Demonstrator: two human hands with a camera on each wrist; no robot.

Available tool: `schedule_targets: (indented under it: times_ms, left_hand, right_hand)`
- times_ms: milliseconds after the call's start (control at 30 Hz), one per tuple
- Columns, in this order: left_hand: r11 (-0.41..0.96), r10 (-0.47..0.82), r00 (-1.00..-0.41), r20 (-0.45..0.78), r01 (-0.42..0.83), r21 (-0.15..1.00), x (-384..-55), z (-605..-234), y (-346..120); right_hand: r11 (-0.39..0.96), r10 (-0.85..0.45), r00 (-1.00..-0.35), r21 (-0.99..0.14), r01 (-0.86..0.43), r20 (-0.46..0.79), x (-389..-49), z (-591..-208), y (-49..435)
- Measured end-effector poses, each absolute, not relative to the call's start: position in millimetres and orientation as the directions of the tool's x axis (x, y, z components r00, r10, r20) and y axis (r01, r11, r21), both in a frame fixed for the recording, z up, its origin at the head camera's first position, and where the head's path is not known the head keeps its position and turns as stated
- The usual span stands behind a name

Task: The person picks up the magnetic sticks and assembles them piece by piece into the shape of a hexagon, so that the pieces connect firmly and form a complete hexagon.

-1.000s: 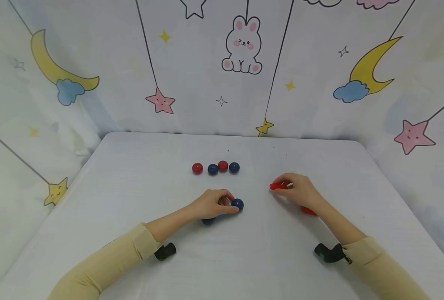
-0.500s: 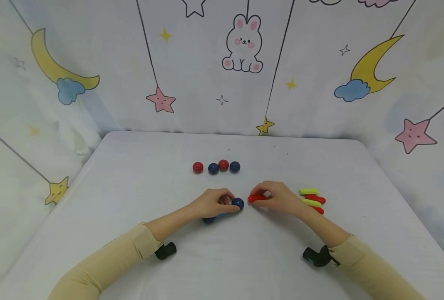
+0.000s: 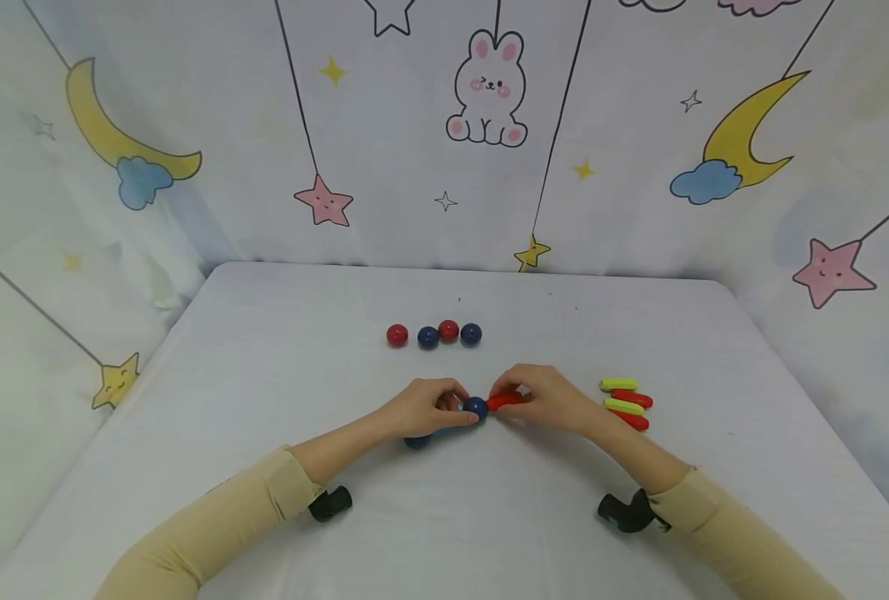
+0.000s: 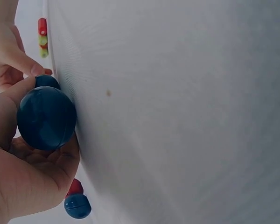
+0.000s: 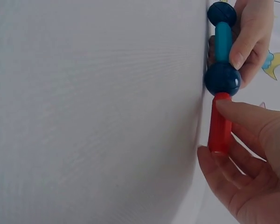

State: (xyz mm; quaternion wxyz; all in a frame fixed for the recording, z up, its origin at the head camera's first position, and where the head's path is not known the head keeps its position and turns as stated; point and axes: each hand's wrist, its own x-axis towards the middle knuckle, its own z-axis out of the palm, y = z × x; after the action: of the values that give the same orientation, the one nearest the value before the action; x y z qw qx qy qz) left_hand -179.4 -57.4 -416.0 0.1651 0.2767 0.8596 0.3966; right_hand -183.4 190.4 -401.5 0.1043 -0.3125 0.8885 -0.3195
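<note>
Within the right hand (image 3: pixel 549 396), slim red rod (image 5: pixel 219 126), touching glossy navy ball (image 5: pixel 222 79)

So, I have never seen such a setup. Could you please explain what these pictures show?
There is no robot here, only a person's two bare hands. The wide picture comes from a camera on the head; the other two come from cameras on the left and right wrists and look turned sideways. The left hand holds a light blue stick with a dark blue ball at each end. The right hand holds a red stick, whose tip appears to touch one of these balls. On the white surface, farther away, lie two loose red balls and two loose blue balls; to the right lie two yellow-green sticks and two more red sticks.
</note>
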Motion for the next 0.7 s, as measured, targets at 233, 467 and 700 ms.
schedule_targets:
  times_ms: [233, 467, 700]
  left_hand:
    - [0.545, 0.604, -0.794, -0.075, 0.343, 0.765, -178.2, -415.3, -60.5]
    - [0.564, 0.605, -0.796, -0.017, 0.413, 0.715, -181.6, -412.4, -59.6]
    - [0.574, 0.625, -0.780, -0.008, 0.452, 0.683, -186.7, -408.7, -47.3]
  right_hand:
    - [0.592, -0.627, -0.779, -0.634, -0.497, 0.025, -184.4, -404.3, 188.7]
    - [0.560, -0.639, -0.768, -0.660, -0.501, 0.040, -184.3, -408.1, 189.2]
    - [0.531, -0.647, -0.760, -0.682, -0.503, 0.056, -184.9, -412.1, 186.5]
